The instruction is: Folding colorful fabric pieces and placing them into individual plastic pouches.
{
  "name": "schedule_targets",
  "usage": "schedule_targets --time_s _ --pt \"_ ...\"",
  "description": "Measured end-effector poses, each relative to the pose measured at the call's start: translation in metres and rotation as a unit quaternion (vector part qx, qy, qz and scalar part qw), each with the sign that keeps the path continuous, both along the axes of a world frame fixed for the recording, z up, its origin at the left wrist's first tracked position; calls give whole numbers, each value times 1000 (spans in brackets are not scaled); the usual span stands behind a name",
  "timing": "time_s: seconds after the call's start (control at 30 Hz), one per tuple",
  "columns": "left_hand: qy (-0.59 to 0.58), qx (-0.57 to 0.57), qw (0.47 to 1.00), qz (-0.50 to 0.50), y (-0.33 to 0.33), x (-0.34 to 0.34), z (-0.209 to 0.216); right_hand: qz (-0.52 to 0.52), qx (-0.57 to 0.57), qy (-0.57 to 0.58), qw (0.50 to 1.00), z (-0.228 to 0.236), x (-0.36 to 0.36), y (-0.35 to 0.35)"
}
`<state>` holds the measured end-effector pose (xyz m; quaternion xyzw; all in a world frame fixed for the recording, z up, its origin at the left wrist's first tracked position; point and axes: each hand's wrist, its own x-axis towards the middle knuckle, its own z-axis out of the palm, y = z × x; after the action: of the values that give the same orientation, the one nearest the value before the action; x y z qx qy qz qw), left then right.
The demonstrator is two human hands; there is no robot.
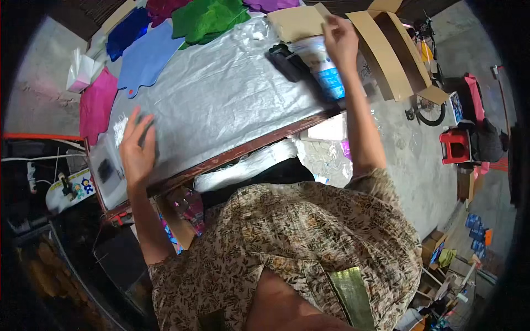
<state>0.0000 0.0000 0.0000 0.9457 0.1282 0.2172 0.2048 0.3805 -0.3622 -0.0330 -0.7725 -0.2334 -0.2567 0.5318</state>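
My left hand (138, 150) is over the left part of the table, fingers spread and nothing in them. Just beyond it lies a bunch of thin white strings (120, 130). My right hand (341, 45) reaches to the far right side, its fingers bent close together beside a cardboard piece (298, 23); what they hold, if anything, is hidden. Under that wrist stands a blue and white printed container (329, 80). A black object (288, 63), its kind unclear, lies left of the container.
Silvery plastic sheeting (221, 99) covers the table. Along its far side lie a light-blue flat piece (144, 60), green shiny pieces (207, 22) and a pink piece (99, 105). An open cardboard box (386, 55) stands at right; a red stool (455, 146) is farther off.
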Motion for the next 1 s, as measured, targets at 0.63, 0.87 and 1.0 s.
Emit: schedule_targets --time_s 0.63,0.87,1.0 --pt "-45 -70 997 7 -36 -5 -60 55 -321 168 931 6 120 -59" --pt "-134 118 981 74 78 -12 -52 -62 -336 81 936 -20 163 -92" --pt "-78 81 983 142 162 5 -39 -6 -303 -173 937 -6 141 -46"
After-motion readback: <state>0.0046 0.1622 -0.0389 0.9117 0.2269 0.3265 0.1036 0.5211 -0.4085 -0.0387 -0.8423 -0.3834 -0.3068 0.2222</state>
